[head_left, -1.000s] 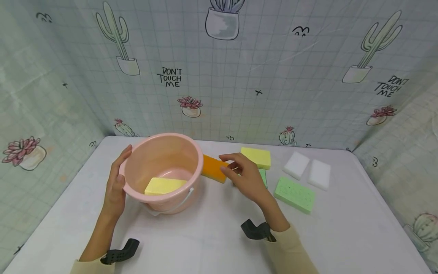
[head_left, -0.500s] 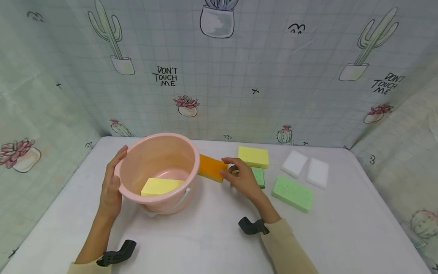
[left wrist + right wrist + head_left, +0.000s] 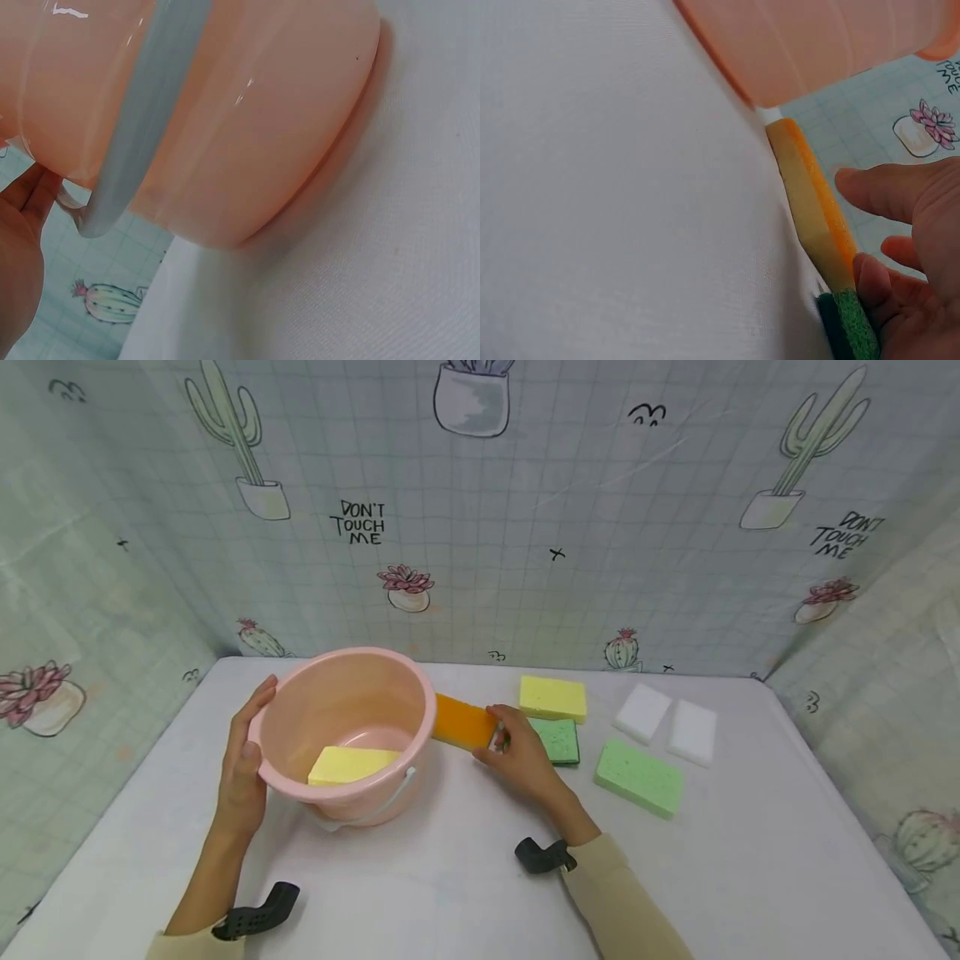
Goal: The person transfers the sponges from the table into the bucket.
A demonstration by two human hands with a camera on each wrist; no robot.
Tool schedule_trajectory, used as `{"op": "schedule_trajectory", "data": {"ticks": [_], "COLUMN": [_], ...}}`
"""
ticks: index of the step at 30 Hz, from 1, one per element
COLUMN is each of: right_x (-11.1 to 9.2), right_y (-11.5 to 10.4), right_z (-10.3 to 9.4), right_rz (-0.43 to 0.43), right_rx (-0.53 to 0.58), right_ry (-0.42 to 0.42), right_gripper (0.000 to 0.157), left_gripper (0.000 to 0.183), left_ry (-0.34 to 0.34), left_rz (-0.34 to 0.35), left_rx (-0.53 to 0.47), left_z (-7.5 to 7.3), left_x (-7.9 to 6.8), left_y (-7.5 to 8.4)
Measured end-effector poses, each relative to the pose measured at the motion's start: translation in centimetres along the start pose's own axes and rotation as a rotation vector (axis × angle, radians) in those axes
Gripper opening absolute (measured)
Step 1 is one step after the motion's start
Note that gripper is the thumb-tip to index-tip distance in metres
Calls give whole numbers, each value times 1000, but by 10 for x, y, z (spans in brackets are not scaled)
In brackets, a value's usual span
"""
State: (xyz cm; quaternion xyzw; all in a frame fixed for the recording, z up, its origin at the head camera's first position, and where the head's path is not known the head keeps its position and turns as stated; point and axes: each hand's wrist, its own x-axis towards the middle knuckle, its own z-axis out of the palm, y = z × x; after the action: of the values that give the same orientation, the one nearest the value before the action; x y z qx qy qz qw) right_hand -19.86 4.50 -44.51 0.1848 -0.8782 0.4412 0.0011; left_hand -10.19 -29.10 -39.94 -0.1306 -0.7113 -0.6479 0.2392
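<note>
My left hand (image 3: pixel 243 764) rests against the left side of a pink bucket (image 3: pixel 384 797), its fingertips at the rim in the head view. In the left wrist view, its fingers touch the bucket's wall beside the pale handle (image 3: pixel 154 105). A yellow sponge (image 3: pixel 351 765) lies inside the bucket. Right of the bucket sits an orange sponge (image 3: pixel 461 722), its left end hidden behind the bucket. My right hand (image 3: pixel 522 760) is at its right end, thumb and fingers spread. In the right wrist view, the thumb stands apart from the orange sponge (image 3: pixel 810 202).
A dark-backed green sponge (image 3: pixel 557 741) lies just beyond my right hand, with a yellow sponge (image 3: pixel 552 697) behind it. Farther right are a light green sponge (image 3: pixel 639 778) and two white sponges, one (image 3: pixel 642 714) beside the other (image 3: pixel 693 732). A printed curtain (image 3: pixel 480 527) surrounds the white table (image 3: pixel 450 893).
My right hand has moved slightly left and down to the orange sponge's right end, uncovering more of the dark-backed green sponge. The left hand stays at the bucket. The head view has shifted slightly.
</note>
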Motion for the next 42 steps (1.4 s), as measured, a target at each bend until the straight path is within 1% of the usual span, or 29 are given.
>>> {"op": "schedule_trajectory", "data": {"ticks": [4,9,12,18,25,28,35,39,42], "right_x": [2,4,5,6,5,4,3,2,1], "right_y": [0,-5,-6,-5,-5,-6,-8,-8,-8], "right_z": [1,6,8,8,7,7,8,7,2], "right_rz": [19,37,57,74,102,97,93,90,108], "right_rx": [-11,-23,-31,-22,-40,-59,-88,-67,10], "right_ry": [16,9,14,25,9,7,44,48,29], "right_gripper": [67,66,63,57,63,65,65,65,65], "left_gripper": [60,60,60,60,60,60,60,60,60], "left_ry": [8,18,19,17,9,11,4,1,0], "left_rz": [-9,-7,-3,-9,-17,-17,-7,-7,-9], "left_rx": [-7,-20,-26,4,5,9,4,2,8], "left_z": [0,-2,-3,-2,-2,-2,-2,-1,-1], "left_x": [0,0,-2,-2,-1,-2,-1,-1,0], "left_y": [1,2,3,3,2,2,1,0,0]}}
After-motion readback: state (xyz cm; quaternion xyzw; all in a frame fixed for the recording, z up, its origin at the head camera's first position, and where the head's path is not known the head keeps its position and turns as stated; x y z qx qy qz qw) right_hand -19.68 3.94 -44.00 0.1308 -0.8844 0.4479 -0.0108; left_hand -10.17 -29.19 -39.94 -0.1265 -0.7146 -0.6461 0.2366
